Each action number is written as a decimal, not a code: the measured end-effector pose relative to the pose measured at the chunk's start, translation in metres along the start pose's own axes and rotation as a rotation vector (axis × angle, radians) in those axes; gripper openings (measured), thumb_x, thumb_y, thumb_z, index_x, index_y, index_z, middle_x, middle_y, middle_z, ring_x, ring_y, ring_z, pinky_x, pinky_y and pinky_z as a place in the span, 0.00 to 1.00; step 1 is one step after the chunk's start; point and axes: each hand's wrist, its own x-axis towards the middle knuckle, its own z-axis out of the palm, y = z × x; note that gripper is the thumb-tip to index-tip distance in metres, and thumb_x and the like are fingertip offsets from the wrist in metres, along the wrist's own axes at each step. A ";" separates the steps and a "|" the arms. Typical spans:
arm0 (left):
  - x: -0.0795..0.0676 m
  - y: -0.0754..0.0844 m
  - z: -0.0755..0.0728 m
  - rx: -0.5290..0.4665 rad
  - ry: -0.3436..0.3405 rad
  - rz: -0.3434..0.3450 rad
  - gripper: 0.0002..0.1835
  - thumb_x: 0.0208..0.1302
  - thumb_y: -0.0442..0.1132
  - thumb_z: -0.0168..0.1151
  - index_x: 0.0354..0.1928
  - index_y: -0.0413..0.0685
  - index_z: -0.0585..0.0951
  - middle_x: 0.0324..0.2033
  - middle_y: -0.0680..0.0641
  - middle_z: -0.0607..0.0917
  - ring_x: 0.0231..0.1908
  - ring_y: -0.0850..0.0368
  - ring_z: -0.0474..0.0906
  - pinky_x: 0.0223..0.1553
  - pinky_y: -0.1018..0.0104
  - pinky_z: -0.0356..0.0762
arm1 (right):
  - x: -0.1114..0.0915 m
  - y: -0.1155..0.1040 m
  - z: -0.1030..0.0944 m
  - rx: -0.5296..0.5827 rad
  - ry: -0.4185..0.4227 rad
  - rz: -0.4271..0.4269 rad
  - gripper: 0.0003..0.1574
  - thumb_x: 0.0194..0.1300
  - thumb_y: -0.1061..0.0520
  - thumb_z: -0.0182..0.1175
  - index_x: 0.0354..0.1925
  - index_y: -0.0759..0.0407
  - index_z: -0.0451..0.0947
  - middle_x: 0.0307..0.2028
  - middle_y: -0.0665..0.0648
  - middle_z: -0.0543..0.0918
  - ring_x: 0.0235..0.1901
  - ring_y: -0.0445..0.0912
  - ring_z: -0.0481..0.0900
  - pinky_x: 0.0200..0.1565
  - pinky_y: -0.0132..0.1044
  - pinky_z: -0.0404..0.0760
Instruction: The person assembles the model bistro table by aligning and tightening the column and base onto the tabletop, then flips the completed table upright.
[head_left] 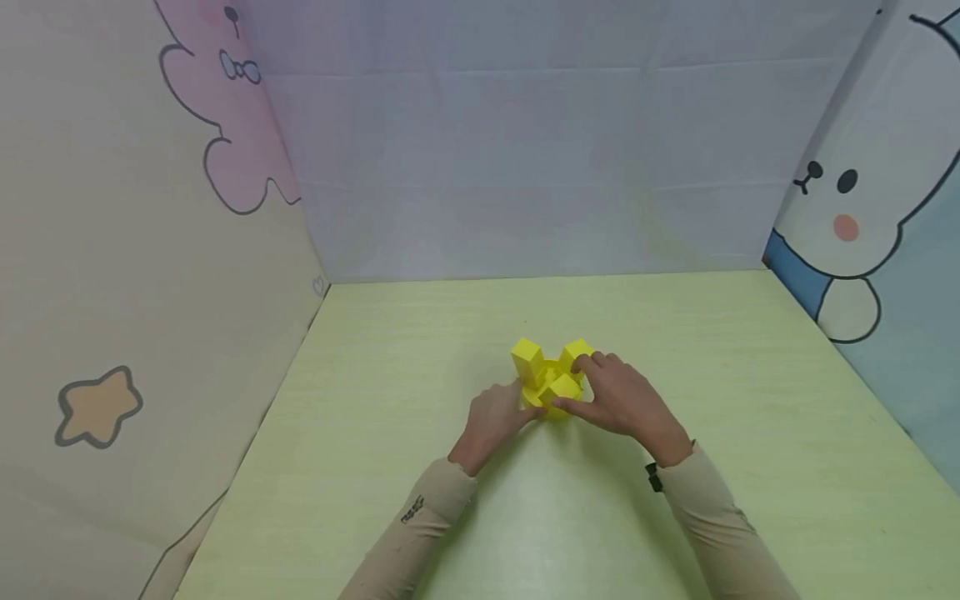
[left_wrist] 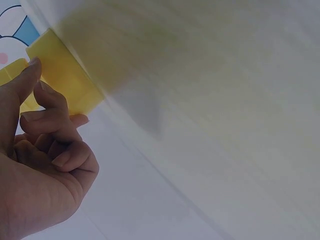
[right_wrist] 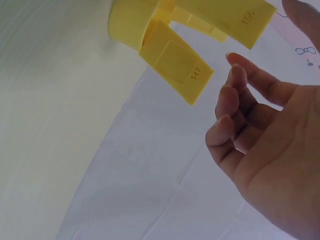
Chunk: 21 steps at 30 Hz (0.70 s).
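Note:
A yellow plastic piece with a round cup-like base (head_left: 556,412) stands on the table, several squared blocks leaning outward from its top. In the right wrist view, raised numbers mark two of these blocks, "147" on one block (right_wrist: 177,65) and "150" on another. My left hand (head_left: 495,417) pinches the base low on its left side, thumb in front and fingers behind. Just right of the blocks is my right hand (head_left: 618,396), thumb and index finger spread around them. A gap shows between its fingertips (right_wrist: 232,57) and the blocks in the right wrist view.
The pale yellow-green table (head_left: 360,375) meets a white cloth backdrop (head_left: 525,167) at its far edge. Cloth walls with cartoon drawings stand at both sides, including a star (head_left: 99,408) on the left.

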 end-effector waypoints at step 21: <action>-0.003 0.000 0.000 -0.013 0.032 0.039 0.22 0.67 0.56 0.71 0.48 0.46 0.80 0.18 0.53 0.70 0.20 0.59 0.67 0.20 0.65 0.69 | 0.003 -0.011 0.010 -0.067 0.120 -0.059 0.27 0.61 0.43 0.75 0.37 0.62 0.77 0.31 0.54 0.75 0.30 0.50 0.70 0.34 0.44 0.73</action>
